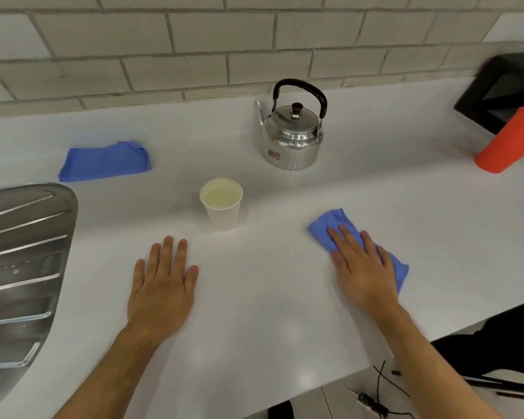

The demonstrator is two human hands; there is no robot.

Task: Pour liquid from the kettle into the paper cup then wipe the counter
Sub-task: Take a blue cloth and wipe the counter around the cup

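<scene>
A shiny metal kettle (291, 137) with a black handle stands upright at the back of the white counter (270, 297). In front of it, to the left, a white paper cup (222, 204) holds pale liquid near its rim. My right hand (363, 267) lies flat on a folded blue cloth (339, 222), pressing it against the counter right of the cup. My left hand (162, 282) rests palm down on the bare counter just in front of the cup, fingers spread, holding nothing.
A second blue cloth (103, 161) lies folded at the back left. A steel sink drainboard (22, 267) fills the left edge. An orange cup (508, 140) and a black appliance (502, 89) sit at the far right. The counter's front edge runs diagonally at lower right.
</scene>
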